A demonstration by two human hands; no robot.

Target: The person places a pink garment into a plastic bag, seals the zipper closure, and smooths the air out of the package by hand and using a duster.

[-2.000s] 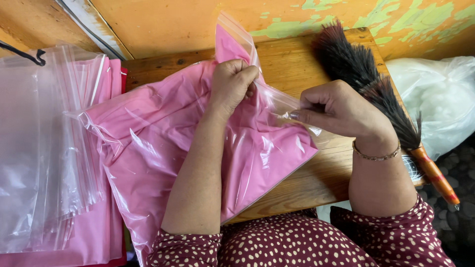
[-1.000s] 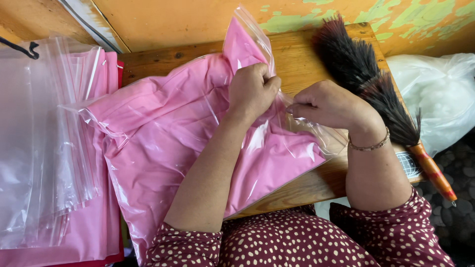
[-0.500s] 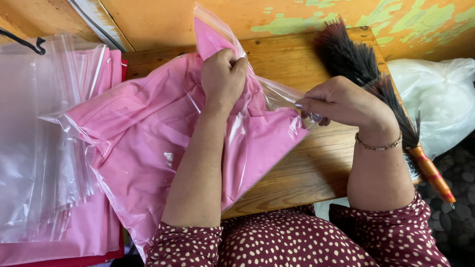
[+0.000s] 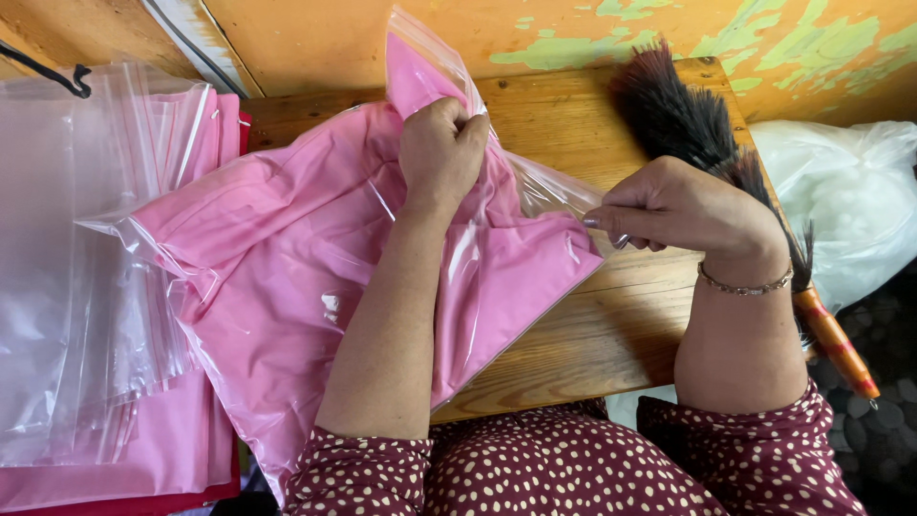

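Both grips were closed on one thing: the left hand (image 4: 441, 153) bunched the upper part of the clear plastic zip bag (image 4: 535, 186) together with the folded pink cloth (image 4: 287, 248) inside it, seemingly to keep the cloth from sliding, while the right hand (image 4: 669, 205) pinched the bag's open edge at the right and drew it taut, which held the mouth stretched between the two hands. That bag and cloth lay flat across the worn wooden counter (image 4: 592, 334), close to the person's body, so the forearms could rest on it. To the left, a stack of empty clear bags (image 4: 86, 268) lay over more pink cloth, within easy reach. Behind the right hand lay a dark bristle broom with an orange handle (image 4: 688, 124), apart from the bag. A white plastic sack (image 4: 850, 201) sat further right.
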